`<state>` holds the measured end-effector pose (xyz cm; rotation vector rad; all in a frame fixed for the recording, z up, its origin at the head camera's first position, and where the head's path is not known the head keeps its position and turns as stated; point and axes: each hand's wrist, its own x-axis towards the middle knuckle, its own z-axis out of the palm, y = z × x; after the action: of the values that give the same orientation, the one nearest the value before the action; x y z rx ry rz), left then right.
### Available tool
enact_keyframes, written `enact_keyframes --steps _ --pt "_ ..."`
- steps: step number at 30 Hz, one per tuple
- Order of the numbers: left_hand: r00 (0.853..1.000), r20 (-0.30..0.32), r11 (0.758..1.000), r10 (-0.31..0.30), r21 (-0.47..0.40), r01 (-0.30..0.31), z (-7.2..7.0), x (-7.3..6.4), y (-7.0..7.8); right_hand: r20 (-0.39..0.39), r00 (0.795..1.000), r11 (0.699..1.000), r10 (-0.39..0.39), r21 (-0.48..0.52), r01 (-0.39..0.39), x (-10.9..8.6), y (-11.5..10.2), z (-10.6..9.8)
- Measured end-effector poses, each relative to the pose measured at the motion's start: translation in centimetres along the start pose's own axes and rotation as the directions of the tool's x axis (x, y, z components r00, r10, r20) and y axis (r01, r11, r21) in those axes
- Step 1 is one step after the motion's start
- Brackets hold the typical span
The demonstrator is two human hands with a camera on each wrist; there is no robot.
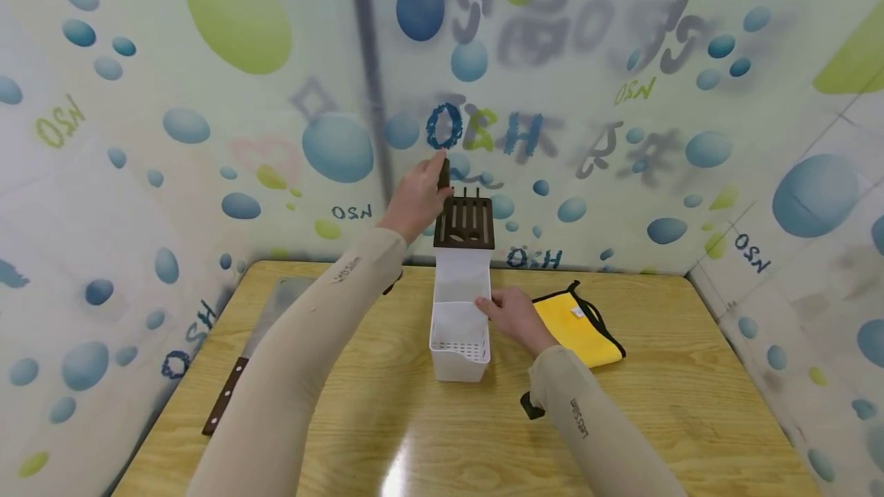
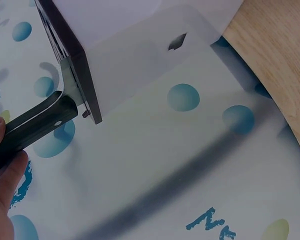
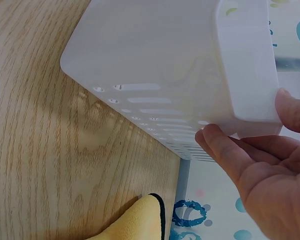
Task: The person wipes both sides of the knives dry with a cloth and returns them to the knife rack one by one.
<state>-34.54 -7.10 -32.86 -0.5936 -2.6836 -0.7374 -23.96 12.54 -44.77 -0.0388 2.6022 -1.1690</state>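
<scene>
Knife [image 2: 45,125] stands at left end of dark slotted top [image 1: 464,243] of white holder [image 1: 460,368], blade seemingly most of way into 1 slot. My left hand [image 1: 414,198] grips handle; my right hand [image 1: 518,317] pinches holder rim. I judge insertion nearly done, release remaining. 1 cleaver [image 1: 276,309] lies on table [image 1: 642,397] outside holder, perhaps yet to be racked.

There was one white holder [image 1: 459,367], one dark-handled utensil [image 2: 42,123], one brown-handled cleaver [image 1: 272,314], one yellow cloth [image 1: 572,328], one table [image 1: 663,382] and two pale sleeves [image 1: 297,374].
</scene>
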Motion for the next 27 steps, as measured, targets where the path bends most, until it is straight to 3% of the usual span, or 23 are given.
enact_keyframes --steps 13,27 --pt "1.000 -0.006 1.000 -0.013 -0.018 0.013 0.32 -0.25 -0.18 0.001 1.000 1.000 0.004 -0.002 -0.004 0.21 0.08 -0.10" --pt "0.999 -0.040 1.000 0.020 -0.001 -0.020 0.69 -0.44 -0.26 0.011 1.000 1.000 0.021 -0.006 -0.021 0.26 0.19 -0.11"
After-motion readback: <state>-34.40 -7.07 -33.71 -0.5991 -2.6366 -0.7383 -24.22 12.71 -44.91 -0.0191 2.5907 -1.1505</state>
